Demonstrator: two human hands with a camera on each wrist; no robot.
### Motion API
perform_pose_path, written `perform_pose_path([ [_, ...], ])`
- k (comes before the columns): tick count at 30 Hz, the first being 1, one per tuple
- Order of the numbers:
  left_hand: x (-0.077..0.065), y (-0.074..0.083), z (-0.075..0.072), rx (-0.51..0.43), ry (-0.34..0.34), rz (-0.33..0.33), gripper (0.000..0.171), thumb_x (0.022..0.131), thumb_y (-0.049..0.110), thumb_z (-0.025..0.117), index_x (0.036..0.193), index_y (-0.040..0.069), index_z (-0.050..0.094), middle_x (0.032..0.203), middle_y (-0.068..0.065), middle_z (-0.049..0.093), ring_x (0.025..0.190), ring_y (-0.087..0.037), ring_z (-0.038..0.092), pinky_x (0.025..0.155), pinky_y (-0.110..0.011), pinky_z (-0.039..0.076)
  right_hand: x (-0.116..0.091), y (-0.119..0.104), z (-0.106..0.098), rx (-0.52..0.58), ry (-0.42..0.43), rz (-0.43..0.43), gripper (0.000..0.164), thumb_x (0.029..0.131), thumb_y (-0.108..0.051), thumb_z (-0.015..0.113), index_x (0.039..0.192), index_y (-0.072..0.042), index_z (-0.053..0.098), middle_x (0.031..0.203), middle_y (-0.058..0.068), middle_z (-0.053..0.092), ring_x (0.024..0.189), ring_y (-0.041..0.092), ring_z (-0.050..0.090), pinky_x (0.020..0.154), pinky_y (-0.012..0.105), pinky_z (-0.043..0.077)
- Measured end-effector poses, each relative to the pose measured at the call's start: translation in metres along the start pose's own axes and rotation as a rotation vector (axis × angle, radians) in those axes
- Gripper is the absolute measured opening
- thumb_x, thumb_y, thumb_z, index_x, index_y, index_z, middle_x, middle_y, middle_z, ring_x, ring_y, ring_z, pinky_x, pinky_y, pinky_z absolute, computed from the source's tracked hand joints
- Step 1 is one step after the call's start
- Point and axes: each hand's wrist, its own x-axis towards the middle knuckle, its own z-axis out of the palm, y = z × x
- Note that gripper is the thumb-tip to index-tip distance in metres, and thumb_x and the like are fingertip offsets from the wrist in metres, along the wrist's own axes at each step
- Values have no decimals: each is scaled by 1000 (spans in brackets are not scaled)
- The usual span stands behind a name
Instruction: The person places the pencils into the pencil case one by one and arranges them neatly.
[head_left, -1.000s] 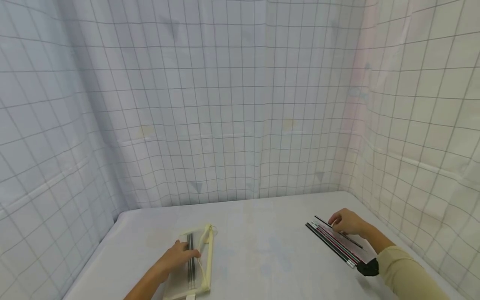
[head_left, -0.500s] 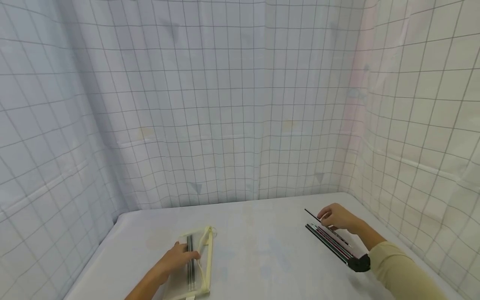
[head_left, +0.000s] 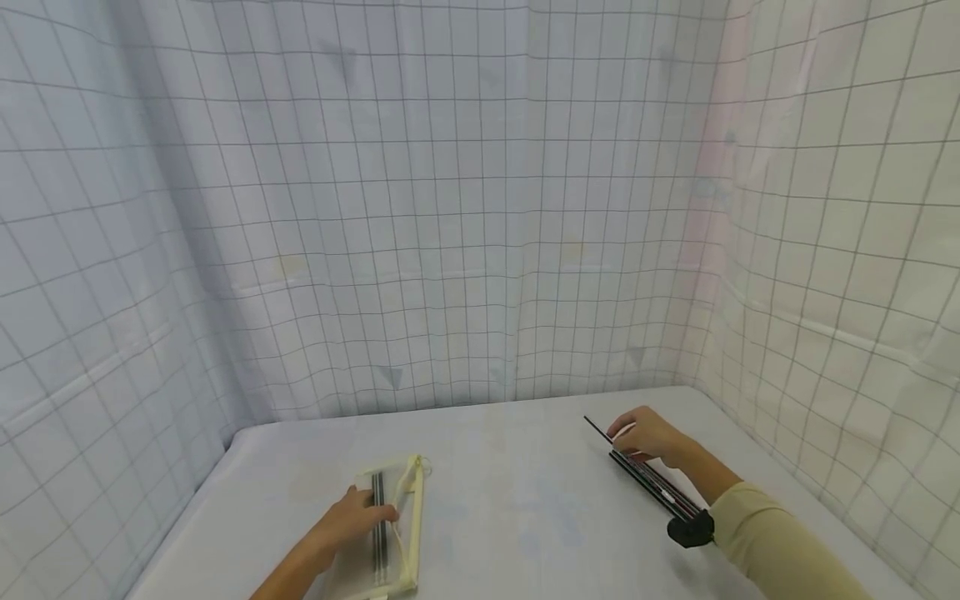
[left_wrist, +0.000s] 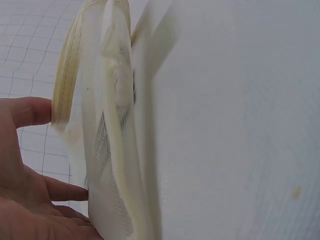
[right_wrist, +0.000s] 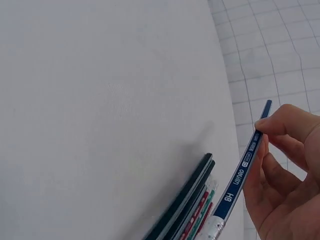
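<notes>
My left hand (head_left: pixel 351 520) rests on a translucent mesh zip pouch (head_left: pixel 358 575) with cream edging. Its thumb touches the zip edge (left_wrist: pixel 69 75) and its fairly straight fingers touch the mesh side in the left wrist view. Dark pencils (head_left: pixel 379 550) show through the pouch. On the right, my right hand (head_left: pixel 643 435) pinches a dark blue pencil (right_wrist: pixel 242 172) marked HB between thumb and fingertips, its silver end low and its narrow end up. Below it lies a bundle of pencils (right_wrist: pixel 186 206), dark green, red and green, partly covered by the hand in the head view.
A white-covered table (head_left: pixel 495 500) lies under everything, with a wide stretch of it between the two hands. Grid-patterned curtains (head_left: pixel 450 208) stand behind and at both sides. A black object (head_left: pixel 690 529) is at the right wrist.
My right hand has moved left with the pencil, from the bundle's right side to above its far end. My left hand and the pouch have stayed nearly in place.
</notes>
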Motion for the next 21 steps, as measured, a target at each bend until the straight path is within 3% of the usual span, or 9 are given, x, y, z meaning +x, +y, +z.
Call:
perform_pose_path([
  [6,-1,-1,-1,12,5,-4,91,87,40,70,145,-21,37,154,-51,8,139,-70,16,106,-79,25,4,-8,18,46,38,47,23,86,-1,73,109,2,73,88,10,68,72,22,62,66,36,58],
  [14,2,-2,0,35,6,-2,89,86,41,70,144,-20,40,154,-50,9,139,-69,15,107,-79,23,7,-16,35,123,19,58,24,87,1,73,110,4,72,84,10,67,62,17,56,61,32,57],
  [21,2,-1,1,40,12,2,89,86,40,70,144,-20,40,154,-51,10,139,-70,15,108,-78,23,11,-27,55,166,24,77,19,87,2,74,106,3,75,85,10,70,64,16,61,61,31,58],
])
